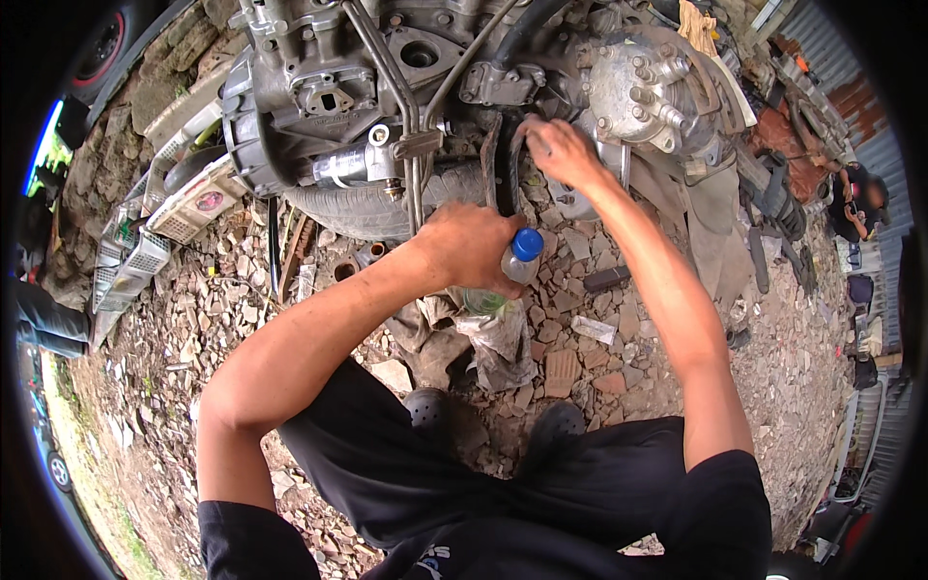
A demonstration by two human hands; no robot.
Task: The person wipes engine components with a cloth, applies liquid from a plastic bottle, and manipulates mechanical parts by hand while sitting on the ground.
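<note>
My left hand [466, 247] is wrapped round a clear plastic bottle with a blue cap [527, 245]. The bottle is tilted, its capped end toward me, and its greenish lower part [483, 301] shows beneath my fingers. Just beyond it, my right hand [563, 153] is at the engine's side with fingers curled together. Whatever they may grip is hidden. Next to that hand stand dark curved metal strips [496, 164]. The large grey engine [329, 97] fills the far side, with a starter motor [350, 162] low on its left.
A worn tyre [372, 208] lies under the engine. Broken tile and stone cover the ground, with a dirty plastic bag [498, 348] and a dark block [607, 278] on it. Pale plastic crates [198, 198] stand left. Another person [858, 203] is far right; someone's jeans [48, 319] show far left.
</note>
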